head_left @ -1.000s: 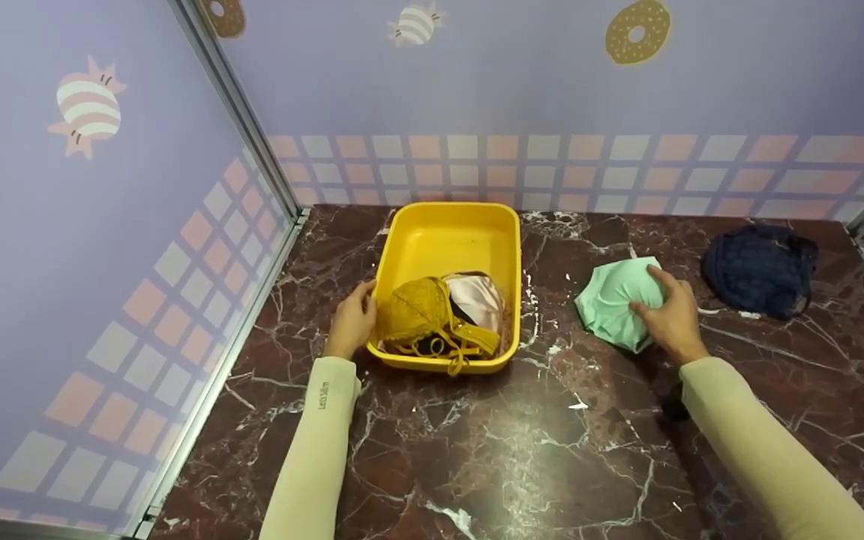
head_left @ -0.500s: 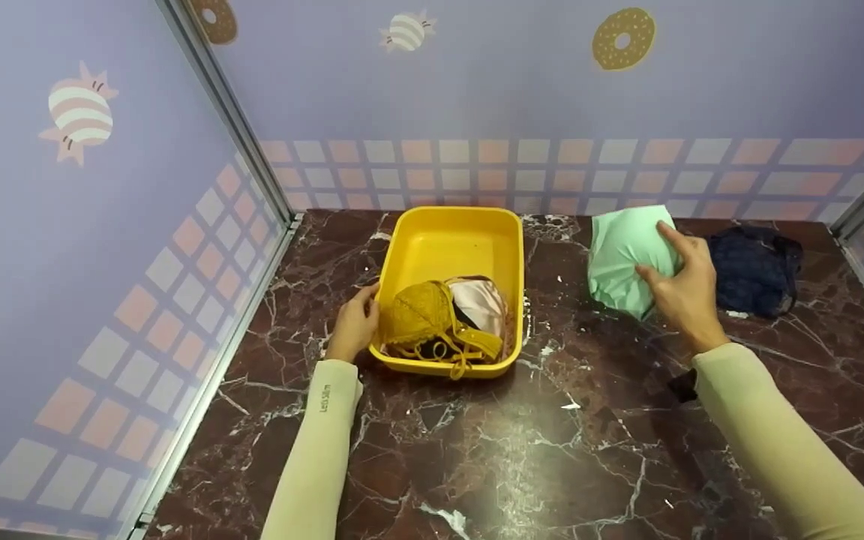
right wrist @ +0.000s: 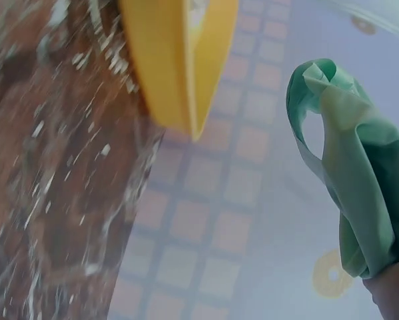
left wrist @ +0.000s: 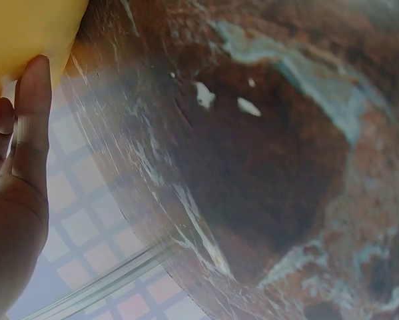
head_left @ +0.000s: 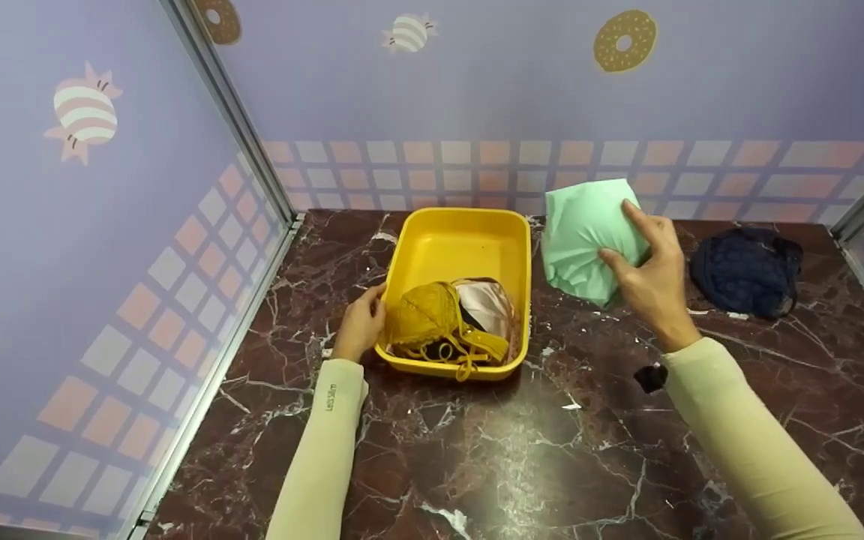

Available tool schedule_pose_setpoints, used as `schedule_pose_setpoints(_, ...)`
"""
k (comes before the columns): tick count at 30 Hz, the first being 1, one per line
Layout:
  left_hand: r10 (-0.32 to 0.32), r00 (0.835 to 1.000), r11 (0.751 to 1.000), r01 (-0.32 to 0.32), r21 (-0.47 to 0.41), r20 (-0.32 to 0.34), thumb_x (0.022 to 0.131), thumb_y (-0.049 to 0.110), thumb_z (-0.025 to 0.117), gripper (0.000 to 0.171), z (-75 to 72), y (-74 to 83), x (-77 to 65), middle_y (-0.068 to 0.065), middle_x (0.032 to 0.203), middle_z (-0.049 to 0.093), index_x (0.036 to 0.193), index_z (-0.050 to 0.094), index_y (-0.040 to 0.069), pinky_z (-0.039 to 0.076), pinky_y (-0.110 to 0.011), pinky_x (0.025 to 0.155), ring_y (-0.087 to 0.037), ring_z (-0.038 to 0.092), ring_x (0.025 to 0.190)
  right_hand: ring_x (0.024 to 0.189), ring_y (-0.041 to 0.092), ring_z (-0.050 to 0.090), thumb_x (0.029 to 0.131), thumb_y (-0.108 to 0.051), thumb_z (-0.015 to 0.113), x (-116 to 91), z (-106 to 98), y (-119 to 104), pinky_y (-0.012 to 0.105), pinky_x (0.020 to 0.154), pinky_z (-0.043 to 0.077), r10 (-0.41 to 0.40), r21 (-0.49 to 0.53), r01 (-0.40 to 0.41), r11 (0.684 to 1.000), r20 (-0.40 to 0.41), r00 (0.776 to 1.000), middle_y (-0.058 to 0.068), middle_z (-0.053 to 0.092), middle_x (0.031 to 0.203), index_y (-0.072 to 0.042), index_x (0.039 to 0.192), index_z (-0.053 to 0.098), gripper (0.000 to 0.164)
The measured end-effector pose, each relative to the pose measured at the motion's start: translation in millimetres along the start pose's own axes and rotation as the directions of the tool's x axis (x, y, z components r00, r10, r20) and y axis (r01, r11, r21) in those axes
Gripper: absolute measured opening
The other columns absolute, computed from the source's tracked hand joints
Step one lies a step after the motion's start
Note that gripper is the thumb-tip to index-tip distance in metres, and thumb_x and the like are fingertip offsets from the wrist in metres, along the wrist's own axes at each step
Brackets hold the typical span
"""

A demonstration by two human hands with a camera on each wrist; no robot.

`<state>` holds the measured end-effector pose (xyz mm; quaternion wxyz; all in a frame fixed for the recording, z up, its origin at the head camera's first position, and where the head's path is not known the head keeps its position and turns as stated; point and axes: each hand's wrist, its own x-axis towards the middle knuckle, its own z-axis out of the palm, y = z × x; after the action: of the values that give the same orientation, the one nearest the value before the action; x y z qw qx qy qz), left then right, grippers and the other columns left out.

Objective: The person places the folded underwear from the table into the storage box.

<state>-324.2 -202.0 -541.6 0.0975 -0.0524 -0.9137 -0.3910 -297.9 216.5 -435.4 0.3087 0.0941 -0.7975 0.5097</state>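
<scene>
My right hand point(head_left: 653, 281) pinches a mint-green bra point(head_left: 589, 232), folded with its smooth cup outward, raised off the table right of the yellow plastic tub point(head_left: 469, 367). In the right wrist view the green bra point(right wrist: 366, 173) hangs with a strap-like loop at its top; most of that hand is out of frame. The fingers of my left hand point(head_left: 361, 322) touch the tub's left side, and the left wrist view shows them nearly straight against its outer wall. Inside the tub's near half lie a mustard lace bra point(head_left: 423, 315) and a pale pink satin bra point(head_left: 486, 304).
A navy bra point(head_left: 747, 270) lies on the dark marbled table point(head_left: 537, 450) at the right. Purple patterned walls point(head_left: 477, 90) stand at the back and sides. One mustard tie hangs over the tub's front rim.
My right hand has lifted the mint-green bra off the table, then carried it left toward the tub. My left hand stays at the tub's side.
</scene>
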Motion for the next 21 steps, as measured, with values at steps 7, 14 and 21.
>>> schedule_pose_setpoints(7, -0.034, 0.999, 0.999, 0.034, 0.008, 0.019, 0.097, 0.010, 0.049, 0.037, -1.0, 0.3, -0.7, -0.008, 0.090, 0.057, 0.133, 0.055, 0.007, 0.042, -0.038, 0.074, -0.024, 0.052, 0.079, 0.104, 0.026, 0.049, 0.078, 0.002, 0.073, -4.4, 46.3, -14.1, 0.033, 0.088, 0.046, 0.100, 0.136, -0.115, 0.984, 0.114, 0.988, 0.013, 0.046, 0.117, -0.015, 0.139, 0.048, 0.069)
schedule_pose_setpoints(14, -0.049, 0.998, 0.999, 0.049, 0.019, 0.027, 0.097, 0.011, 0.049, 0.038, 0.4, 1.9, -1.1, -0.009, 0.093, 0.058, 0.134, 0.054, 0.009, 0.042, -0.038, 0.076, -0.024, 0.051, 0.079, 0.100, 0.025, 0.048, 0.081, 0.001, 0.070, -14.0, 95.2, -18.6, 0.034, 0.085, 0.047, 0.170, 0.119, -0.200, 0.973, 0.224, 0.960, 0.013, 0.046, 0.117, -0.015, 0.141, 0.046, 0.066)
schedule_pose_setpoints(21, -0.054, 0.998, 0.998, 0.054, 0.025, 0.024, 0.097, 0.011, 0.049, 0.037, -0.3, 2.1, -1.3, -0.009, 0.093, 0.058, 0.134, 0.054, 0.010, 0.041, -0.037, 0.072, -0.023, 0.050, 0.075, 0.102, 0.030, 0.049, 0.082, -0.001, 0.069, -33.0, 129.2, -3.7, 0.040, 0.092, 0.041, 0.212, -0.046, -0.209, 0.977, 0.342, 0.916, 0.019, 0.049, 0.115, -0.007, 0.140, 0.045, 0.064)
